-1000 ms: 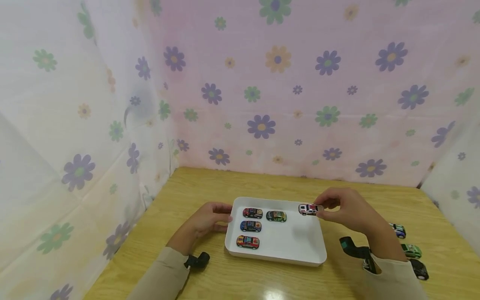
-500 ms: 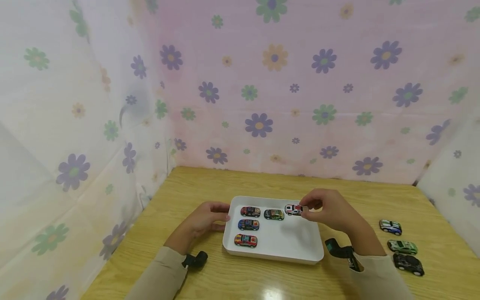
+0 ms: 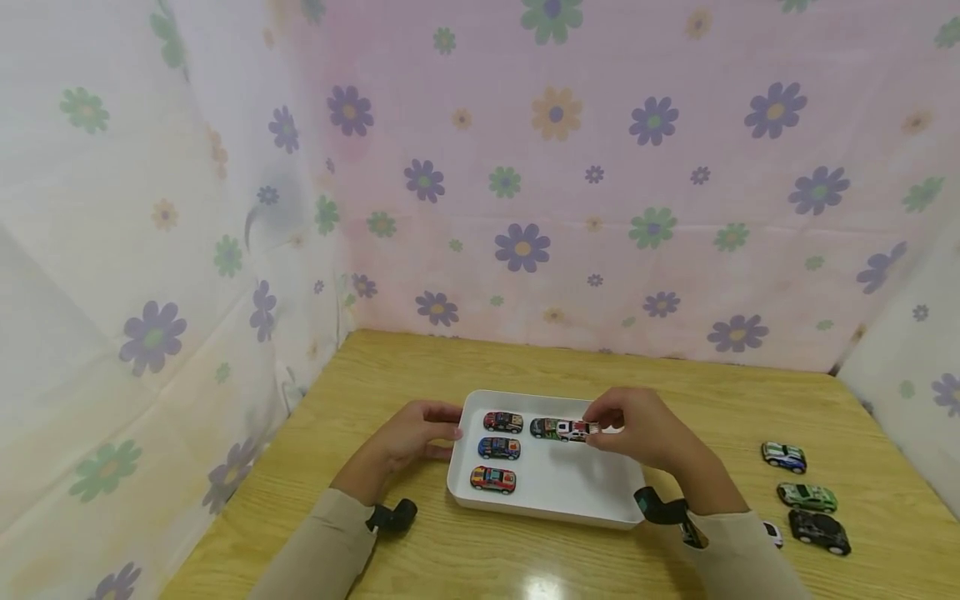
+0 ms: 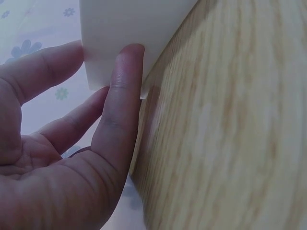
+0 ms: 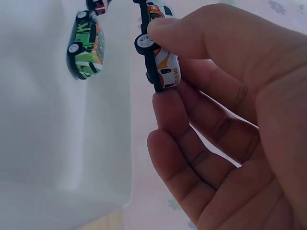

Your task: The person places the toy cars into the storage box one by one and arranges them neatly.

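Note:
A white tray (image 3: 555, 510) stands on the wooden table. My left hand (image 3: 408, 435) touches its left end; in the left wrist view the thumb and fingers lie against the outer tray wall (image 4: 127, 24). Over the back of the tray, my right hand (image 3: 637, 429) pinches a white-and-red toy car (image 3: 574, 431) between thumb and fingers. From the head, this car partly covers a green toy car (image 3: 544, 428) in the tray. The right wrist view has the held toy car (image 5: 167, 69) apart from the green one (image 5: 87, 48).
Inside the tray's left side, a black-red toy car (image 3: 503, 422), a blue one (image 3: 499, 448) and a red-yellow one (image 3: 493, 479) form a column. On the table at right lie a white-blue car (image 3: 784, 457), a green car (image 3: 807, 497) and a black car (image 3: 820, 532). A sleeve partly hides another (image 3: 773, 534).
My right hand has carried the white-and-red toy car leftward over the tray, from its right end towards the green car. The left hand has kept its place at the tray.

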A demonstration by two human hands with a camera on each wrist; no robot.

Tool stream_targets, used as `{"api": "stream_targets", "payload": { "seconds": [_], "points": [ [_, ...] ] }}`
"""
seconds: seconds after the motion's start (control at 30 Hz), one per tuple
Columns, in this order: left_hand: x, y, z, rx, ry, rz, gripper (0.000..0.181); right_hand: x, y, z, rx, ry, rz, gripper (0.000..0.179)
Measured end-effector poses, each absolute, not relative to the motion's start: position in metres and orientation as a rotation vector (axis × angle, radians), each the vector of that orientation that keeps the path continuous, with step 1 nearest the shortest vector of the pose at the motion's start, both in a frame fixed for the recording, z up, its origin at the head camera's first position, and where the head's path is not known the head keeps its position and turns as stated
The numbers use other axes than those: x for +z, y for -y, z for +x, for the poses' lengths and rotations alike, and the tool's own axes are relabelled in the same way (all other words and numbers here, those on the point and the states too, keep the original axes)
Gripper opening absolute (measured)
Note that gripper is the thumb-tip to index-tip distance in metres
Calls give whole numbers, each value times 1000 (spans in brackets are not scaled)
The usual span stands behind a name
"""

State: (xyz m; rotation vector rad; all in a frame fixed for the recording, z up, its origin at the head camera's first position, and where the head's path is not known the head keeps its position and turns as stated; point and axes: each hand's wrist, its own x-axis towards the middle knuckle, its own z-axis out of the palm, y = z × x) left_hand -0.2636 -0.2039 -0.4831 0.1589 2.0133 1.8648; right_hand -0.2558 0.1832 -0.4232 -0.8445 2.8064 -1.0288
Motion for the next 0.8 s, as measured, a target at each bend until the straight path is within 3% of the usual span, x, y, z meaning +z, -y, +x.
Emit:
{"api": "stream_targets", "payload": {
  "seconds": [0.8],
  "points": [
    [-475,203,-264,1863,-1994,128,49,-429,-158,-260,-981,-2795,-807,18]
  ]
}}
